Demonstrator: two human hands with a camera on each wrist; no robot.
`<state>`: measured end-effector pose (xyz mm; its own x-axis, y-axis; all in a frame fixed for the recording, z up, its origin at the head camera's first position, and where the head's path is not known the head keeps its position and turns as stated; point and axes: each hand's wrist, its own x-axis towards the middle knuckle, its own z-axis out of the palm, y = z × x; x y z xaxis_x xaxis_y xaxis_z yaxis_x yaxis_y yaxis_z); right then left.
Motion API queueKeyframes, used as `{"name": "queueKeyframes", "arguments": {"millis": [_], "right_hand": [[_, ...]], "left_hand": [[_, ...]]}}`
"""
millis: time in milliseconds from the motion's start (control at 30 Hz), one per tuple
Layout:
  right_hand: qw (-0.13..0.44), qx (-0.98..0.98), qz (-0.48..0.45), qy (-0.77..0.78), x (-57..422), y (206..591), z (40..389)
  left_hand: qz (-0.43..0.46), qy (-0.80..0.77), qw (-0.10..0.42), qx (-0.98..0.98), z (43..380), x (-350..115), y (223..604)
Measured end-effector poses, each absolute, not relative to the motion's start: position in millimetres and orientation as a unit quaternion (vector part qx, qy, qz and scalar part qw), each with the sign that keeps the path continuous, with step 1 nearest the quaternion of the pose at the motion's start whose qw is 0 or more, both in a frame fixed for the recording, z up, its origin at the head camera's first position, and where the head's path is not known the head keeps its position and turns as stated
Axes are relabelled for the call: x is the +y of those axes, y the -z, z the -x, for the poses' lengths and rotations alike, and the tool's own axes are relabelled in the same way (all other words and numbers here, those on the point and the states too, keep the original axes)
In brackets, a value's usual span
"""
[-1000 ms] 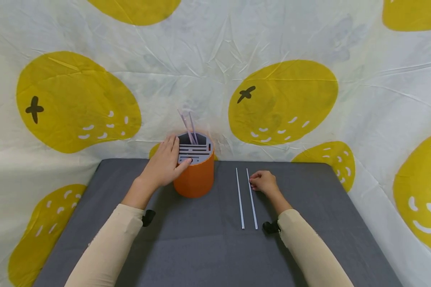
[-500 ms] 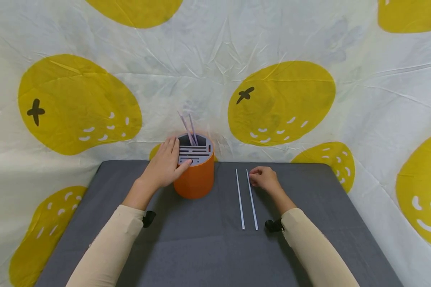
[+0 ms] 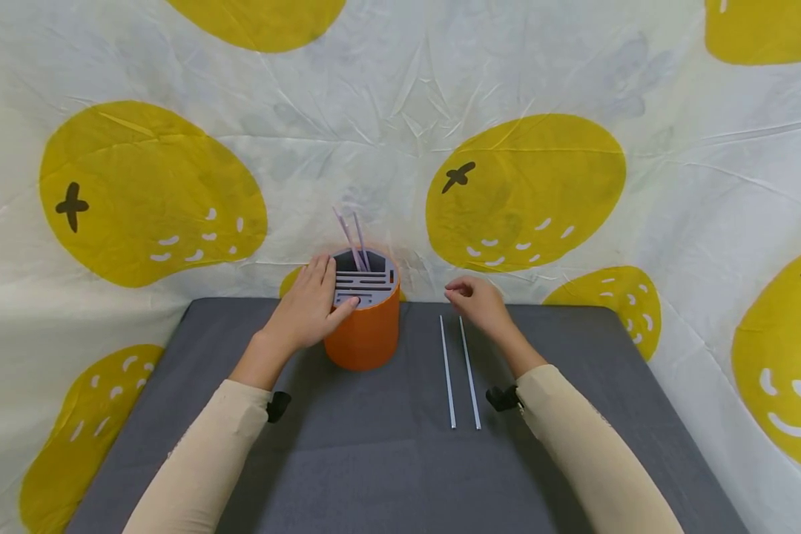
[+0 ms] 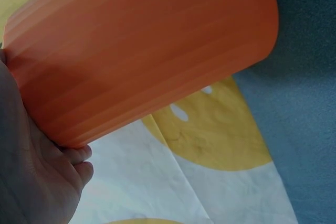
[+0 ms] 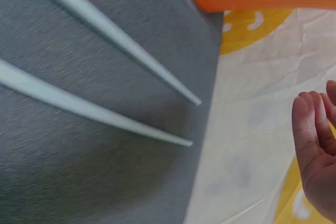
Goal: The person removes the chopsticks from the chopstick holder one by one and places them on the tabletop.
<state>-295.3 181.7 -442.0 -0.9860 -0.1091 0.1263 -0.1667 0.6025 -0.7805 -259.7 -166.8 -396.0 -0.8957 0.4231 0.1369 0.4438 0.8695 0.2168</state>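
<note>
An orange cylindrical utensil holder (image 3: pixel 362 337) with a slotted grey top (image 3: pixel 363 285) stands near the table's back edge. Two thin pale sticks (image 3: pixel 354 241) lean out of its rear opening. My left hand (image 3: pixel 303 304) rests on its left rim, fingers straight, thumb across the front of the top. Two pale chopsticks lie side by side to the right of the holder, a left chopstick (image 3: pixel 447 374) and a right chopstick (image 3: pixel 470 374), tapering towards the back. Above their far tips hovers my right hand (image 3: pixel 480 304), fingers loosely bent and holding nothing; the right wrist view shows the hand (image 5: pixel 320 150) apart from both.
A dark grey cloth (image 3: pixel 374 475) covers the table. Right behind its back edge hangs a white curtain (image 3: pixel 367 89) printed with yellow fruit shapes. Black wrist cameras (image 3: pixel 278 406) sit below both hands.
My right hand has left the right chopstick, rising and moving slightly left towards the back. Both chopsticks stay where they lay. The left hand keeps its place on the holder.
</note>
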Motion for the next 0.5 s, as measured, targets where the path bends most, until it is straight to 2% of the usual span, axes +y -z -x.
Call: {"name": "queueKeyframes", "arguments": {"millis": [500], "right_hand": [[0.064,-0.863,-0.131,-0.483,119,392,318]], "left_hand": [[0.221,0.125,0.043,-0.966,260,-166,395]]}}
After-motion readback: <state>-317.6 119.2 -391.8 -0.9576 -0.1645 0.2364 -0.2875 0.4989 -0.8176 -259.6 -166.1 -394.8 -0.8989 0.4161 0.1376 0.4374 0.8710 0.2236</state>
